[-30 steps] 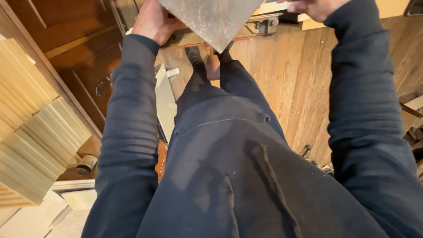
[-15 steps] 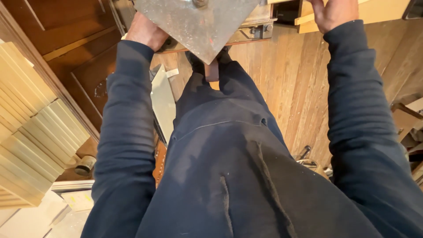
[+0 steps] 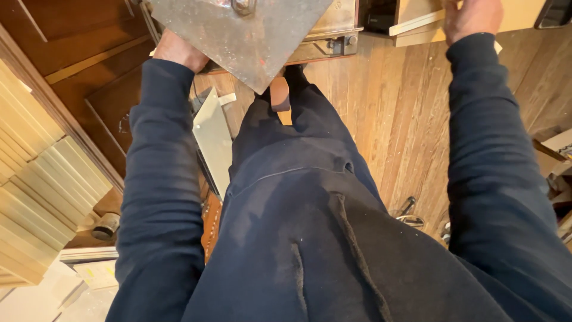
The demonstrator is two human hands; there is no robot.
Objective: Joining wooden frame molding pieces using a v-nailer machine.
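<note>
Head view looks straight down my dark sweatshirt to the wooden floor (image 3: pixel 381 119). My left hand (image 3: pixel 179 50), at 11 o'clock, sits at the left edge of a worn grey metal plate (image 3: pixel 244 36) that fills 12 o'clock; its fingers are hidden behind the plate, so I cannot tell whether it grips. My right hand (image 3: pixel 472 18), at 1 o'clock, rests on a pale wooden board (image 3: pixel 417 24); its fingers run out of view, so I cannot tell their state. Stacked pale wood strips (image 3: pixel 36 179) lie at 9 o'clock.
</note>
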